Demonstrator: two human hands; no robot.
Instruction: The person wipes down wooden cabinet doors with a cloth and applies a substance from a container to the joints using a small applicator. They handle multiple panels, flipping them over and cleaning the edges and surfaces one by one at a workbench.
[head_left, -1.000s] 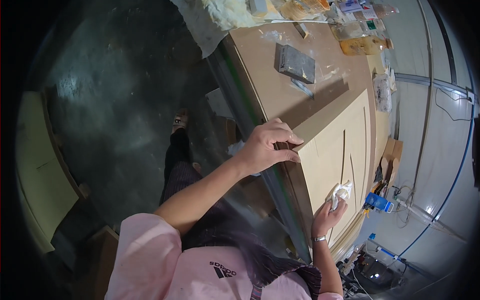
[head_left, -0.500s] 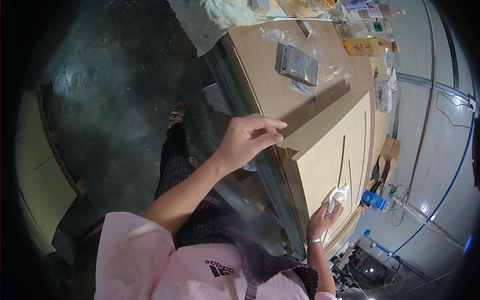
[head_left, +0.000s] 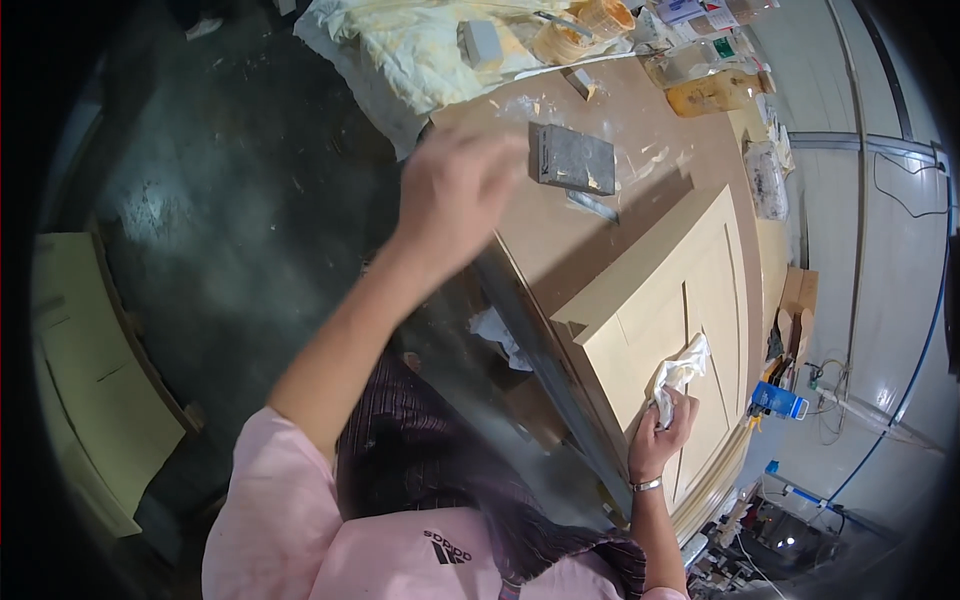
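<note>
We see dark lettering point(head_left: 447, 541) & a striped mark point(head_left: 443, 553) on the pink shirt point(head_left: 400, 565); pale print on the side of the grey block point(head_left: 580, 163), too sm. to read; coloured labels point(head_left: 722, 47) on clear btls point(head_left: 692, 62), illegible.

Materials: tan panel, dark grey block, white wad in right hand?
Tan panel: probably wood or MDF, matte, with even tan faces and crisp edges.
Dark grey block: unclear, perhaps abrasive foam or stone; dull, speckled face.
White wad, in right hand: cloth or paper, limp and creased.

From the person's head, the left hand point(head_left: 458, 190), right hand point(head_left: 662, 435) and workbench point(head_left: 552, 235) are viewed closely and steeply downward through the left fisheye of a side-by-side pair.
</note>
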